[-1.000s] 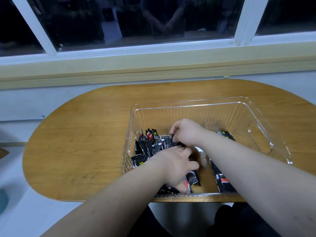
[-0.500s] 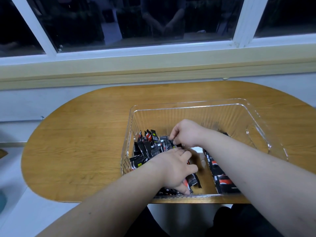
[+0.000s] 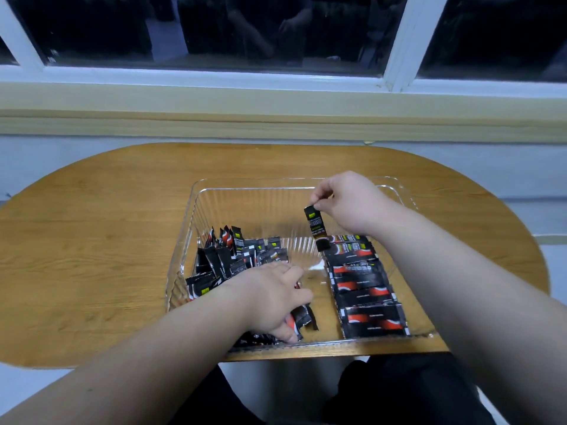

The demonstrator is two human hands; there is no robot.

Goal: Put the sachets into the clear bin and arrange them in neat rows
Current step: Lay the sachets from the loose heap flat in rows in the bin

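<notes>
1. Two bare hands work inside the clear bin [image 3: 196, 207], which sits on the wooden table [image 3: 92, 240] below a dark window [image 3: 214, 26].
2. The right hand [image 3: 346, 204] pinches the held sachet [image 3: 316, 228] by its top end between thumb and fingertips. It hangs upright over the far right part of the bin, with its lower end just above the far end of the flat row [image 3: 365, 289].
3. That row of black-and-red sachets lies side by side along the bin's right side.
4. The left hand [image 3: 270, 302] reaches into the near left, its fingers curled round the bunched sachets [image 3: 303, 317] by the front wall.
5. The loose pile [image 3: 233, 256] is jumbled against the left wall, some sachets on end, just beyond the left hand.
</notes>
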